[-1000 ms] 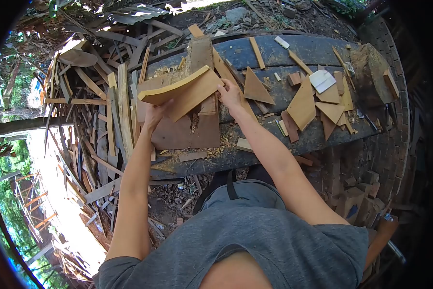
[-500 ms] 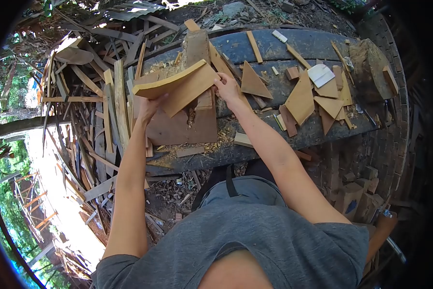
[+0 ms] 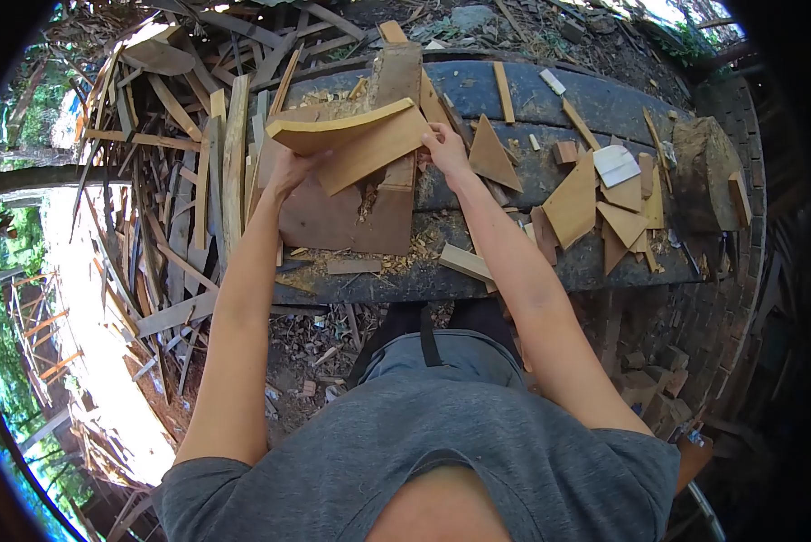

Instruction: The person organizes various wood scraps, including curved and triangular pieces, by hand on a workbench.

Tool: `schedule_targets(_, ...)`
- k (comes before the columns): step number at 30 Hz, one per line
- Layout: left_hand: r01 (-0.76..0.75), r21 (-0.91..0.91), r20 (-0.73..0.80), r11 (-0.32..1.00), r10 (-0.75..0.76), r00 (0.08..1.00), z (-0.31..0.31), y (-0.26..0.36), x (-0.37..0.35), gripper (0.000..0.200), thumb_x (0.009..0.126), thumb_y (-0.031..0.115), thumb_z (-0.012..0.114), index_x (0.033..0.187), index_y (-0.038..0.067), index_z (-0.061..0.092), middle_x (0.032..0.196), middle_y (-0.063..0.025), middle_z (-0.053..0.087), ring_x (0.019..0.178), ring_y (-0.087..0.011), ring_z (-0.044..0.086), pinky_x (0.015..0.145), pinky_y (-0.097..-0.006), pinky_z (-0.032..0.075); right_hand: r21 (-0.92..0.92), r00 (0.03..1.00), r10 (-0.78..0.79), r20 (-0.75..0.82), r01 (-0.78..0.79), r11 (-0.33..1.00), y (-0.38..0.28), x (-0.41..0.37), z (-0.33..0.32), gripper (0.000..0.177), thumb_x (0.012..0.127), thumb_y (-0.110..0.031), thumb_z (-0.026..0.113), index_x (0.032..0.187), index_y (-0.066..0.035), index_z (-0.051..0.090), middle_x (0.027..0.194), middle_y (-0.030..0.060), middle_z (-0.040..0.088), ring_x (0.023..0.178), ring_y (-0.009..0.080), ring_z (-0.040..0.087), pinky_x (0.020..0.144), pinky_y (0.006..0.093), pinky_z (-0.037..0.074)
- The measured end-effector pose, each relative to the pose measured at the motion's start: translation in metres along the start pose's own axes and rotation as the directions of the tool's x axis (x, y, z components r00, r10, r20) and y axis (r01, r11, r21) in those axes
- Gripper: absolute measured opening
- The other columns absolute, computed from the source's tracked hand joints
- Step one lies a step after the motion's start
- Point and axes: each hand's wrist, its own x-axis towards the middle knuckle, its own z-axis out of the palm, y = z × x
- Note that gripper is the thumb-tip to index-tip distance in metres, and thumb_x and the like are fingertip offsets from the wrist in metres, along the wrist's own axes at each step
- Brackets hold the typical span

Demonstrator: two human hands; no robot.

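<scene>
Both my hands hold a wooden workpiece (image 3: 369, 152), a flat tan board with a curved yellowish edge facing up, above the bench. My left hand (image 3: 290, 170) grips it from below at its left end, the fingers partly hidden under the wood. At its right corner, my right hand (image 3: 445, 146) pinches the board between thumb and fingers. Beneath the piece lie a brown flat board (image 3: 333, 221) and a thick upright-running plank (image 3: 397, 77), with wood chips around them.
A dark bench top (image 3: 460, 86) carries a triangular wood piece (image 3: 493, 158), several cut pieces, a white block (image 3: 616, 166) and, at its right end, a log (image 3: 702, 172). A large heap of scrap wood (image 3: 175, 154) stands at the left.
The view has shifted, so the bench and its pieces appear farther right. The workpiece stays in both hands, held at nearly the same angle.
</scene>
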Motion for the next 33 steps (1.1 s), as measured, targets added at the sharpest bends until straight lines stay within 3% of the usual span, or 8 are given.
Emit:
schedule_targets(8,-0.019,-0.033,-0.003,0.999,0.019,1.000,-0.002,-0.008,0.005,0.046,0.075,0.011,0.076,0.117,0.002,0.059,0.110,-0.0091,0.064,0.102,-0.0188,0.059,0.087,-0.0319,0.048,0.047,0.999,0.022,0.027,-0.023,0.999,-0.020,0.002,-0.002,0.034,0.090,-0.026,0.057,0.115,-0.003,0.057,0.094,0.0075,0.064,0.083,0.0142,0.061,0.069,0.0282,0.049)
schedule_targets(11,-0.002,-0.067,0.000,0.998,0.001,1.000,-0.001,-0.008,0.005,0.049,0.073,0.009,0.076,0.118,0.002,0.057,0.111,-0.0086,0.063,0.103,-0.0189,0.059,0.088,-0.0323,0.048,-0.109,0.990,-0.068,-0.121,0.055,0.993,-0.012,0.043,0.001,0.042,0.086,-0.040,0.061,0.108,-0.004,0.060,0.099,0.0102,0.065,0.092,0.0192,0.062,0.080,0.0323,0.048)
schedule_targets(13,0.035,-0.087,-0.007,0.996,-0.036,0.999,0.001,-0.010,0.005,0.050,0.073,0.008,0.077,0.119,0.003,0.057,0.112,-0.0084,0.063,0.103,-0.0190,0.059,0.089,-0.0324,0.048,-0.268,0.987,-0.101,-0.129,0.063,0.961,-0.016,0.065,0.005,0.047,0.082,-0.048,0.064,0.100,-0.004,0.059,0.090,0.0063,0.062,0.082,0.0140,0.056,0.067,0.0290,0.046)
schedule_targets(17,0.035,-0.111,-0.029,0.993,-0.039,0.999,0.003,-0.013,0.003,0.045,0.072,0.008,0.076,0.115,0.005,0.061,0.109,-0.0078,0.063,0.103,-0.0188,0.058,0.086,-0.0330,0.048,-0.437,0.988,-0.117,-0.099,0.062,0.897,-0.014,0.097,0.014,0.043,0.075,-0.041,0.074,0.091,-0.003,0.061,0.084,0.0063,0.061,0.074,0.0148,0.056,0.065,0.0298,0.046)
schedule_targets(22,-0.161,0.112,-0.087,0.981,0.171,0.981,-0.001,-0.045,0.003,0.040,0.069,0.014,0.078,0.107,0.013,0.068,0.106,-0.0091,0.063,0.100,-0.0189,0.057,0.083,-0.0332,0.048,-0.206,0.993,0.109,-0.050,-0.117,0.971,-0.027,0.090,0.011,0.039,0.071,-0.032,0.080,0.093,-0.004,0.063,0.083,0.0056,0.063,0.071,0.0149,0.057,0.063,0.0297,0.046)
schedule_targets(24,0.128,0.254,-0.359,0.959,-0.029,0.933,-0.003,-0.036,-0.016,0.040,0.066,0.017,0.079,0.105,0.016,0.070,0.101,-0.0105,0.064,0.089,-0.0179,0.060,0.080,-0.0323,0.050,-0.271,0.995,0.060,-0.083,-0.080,0.959,-0.023,0.090,0.012,0.042,0.069,-0.035,0.079,0.094,-0.004,0.065,0.090,0.0088,0.065,0.081,0.0194,0.060,0.073,0.0319,0.047)
schedule_targets(25,0.136,0.245,-0.371,0.960,-0.037,0.928,-0.002,-0.039,-0.020,0.040,0.066,0.017,0.079,0.105,0.016,0.070,0.101,-0.0105,0.064,0.089,-0.0179,0.060,0.080,-0.0323,0.050,-0.326,0.993,0.013,-0.116,-0.050,0.944,-0.019,0.092,0.013,0.045,0.068,-0.037,0.078,0.095,-0.003,0.067,0.097,0.0120,0.067,0.090,0.0238,0.063,0.083,0.0342,0.047)
schedule_targets(33,0.010,0.042,-0.455,0.999,0.010,0.890,0.020,-0.040,-0.019,0.036,0.072,0.015,0.077,0.106,0.009,0.069,0.083,-0.0112,0.069,0.070,-0.0165,0.065,0.068,-0.0282,0.053,-0.336,0.971,-0.136,-0.196,0.063,0.940,-0.028,0.057,0.024,0.038,0.071,-0.035,0.077,0.089,-0.004,0.064,0.092,0.0105,0.067,0.086,0.0220,0.063,0.080,0.0341,0.048)
